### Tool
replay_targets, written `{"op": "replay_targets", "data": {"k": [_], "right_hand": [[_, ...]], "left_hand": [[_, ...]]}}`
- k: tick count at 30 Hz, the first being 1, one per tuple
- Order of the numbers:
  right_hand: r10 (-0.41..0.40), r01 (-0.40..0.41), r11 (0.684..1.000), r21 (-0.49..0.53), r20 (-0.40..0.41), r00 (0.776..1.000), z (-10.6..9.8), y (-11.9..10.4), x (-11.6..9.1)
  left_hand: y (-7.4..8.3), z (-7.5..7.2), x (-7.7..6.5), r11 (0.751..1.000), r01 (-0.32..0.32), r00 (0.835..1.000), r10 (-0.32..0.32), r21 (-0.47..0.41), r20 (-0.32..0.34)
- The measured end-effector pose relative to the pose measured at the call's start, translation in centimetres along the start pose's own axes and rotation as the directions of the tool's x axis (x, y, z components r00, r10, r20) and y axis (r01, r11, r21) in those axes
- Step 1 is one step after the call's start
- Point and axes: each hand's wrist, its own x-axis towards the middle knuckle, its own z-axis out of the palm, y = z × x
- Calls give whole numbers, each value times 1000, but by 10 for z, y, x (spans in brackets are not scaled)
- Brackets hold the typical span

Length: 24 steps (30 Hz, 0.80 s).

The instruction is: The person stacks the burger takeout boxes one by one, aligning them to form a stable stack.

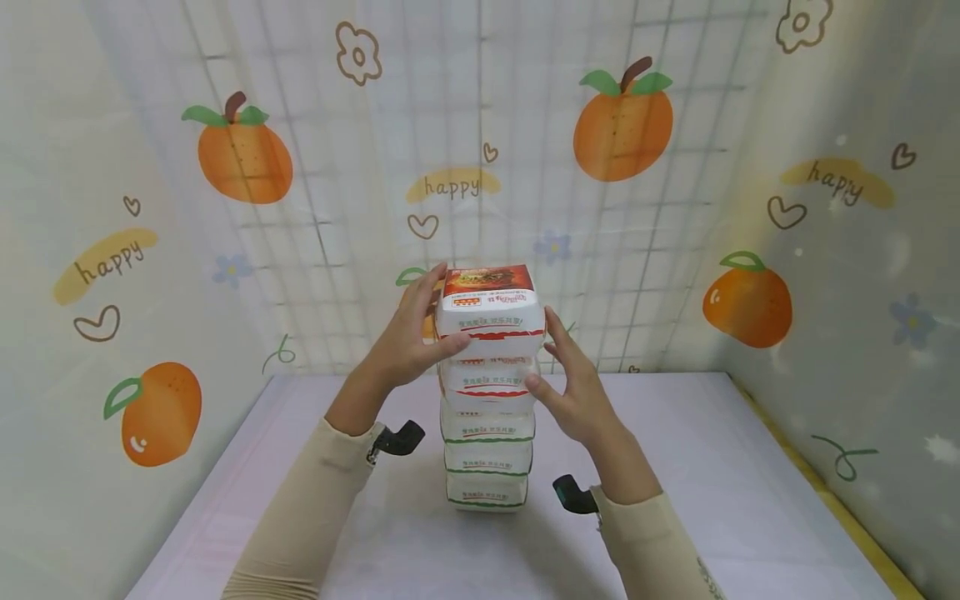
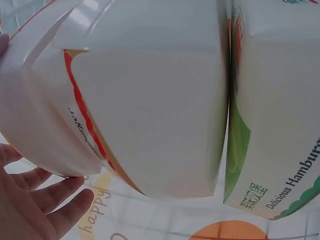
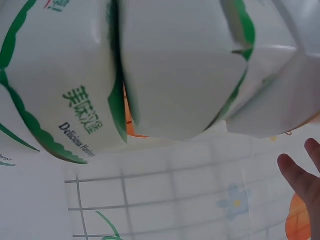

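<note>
Several white paper hamburger boxes stand in one upright stack. The top box (image 1: 491, 312) has a red lid with a burger picture and red trim; the box under it (image 1: 491, 383) also has red trim. Lower boxes (image 1: 487, 458) carry green trim. My left hand (image 1: 408, 337) is at the top box's left side, its thumb across the front and its fingers loosely spread by the side. On the right, my right hand (image 1: 577, 383) has its fingers beside the top box and its thumb by the second box. Whether the right fingertips touch the stack is unclear.
The stack stands on a pale tabletop (image 1: 637, 533). Behind and around it hangs a curtain (image 1: 480, 100) printed with oranges, hearts and words, with a wire grid showing through. A yellow strip (image 1: 832, 492) runs along the table's right edge.
</note>
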Motion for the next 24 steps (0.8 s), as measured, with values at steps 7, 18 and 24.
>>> {"op": "replay_targets", "data": {"k": [7, 18, 24], "right_hand": [[17, -17, 1000, -2, -2, 1000, 1, -1, -5], [1, -1, 1000, -22, -10, 1000, 2, -1, -7], [0, 0, 1000, -27, -8, 1000, 4, 0, -8]], "left_hand": [[-3, 1, 1, 998, -64, 998, 64, -17, 18], [-4, 2, 1, 991, -135, 991, 134, 24, 18], [-7, 3, 0, 992, -121, 992, 120, 40, 24]]}}
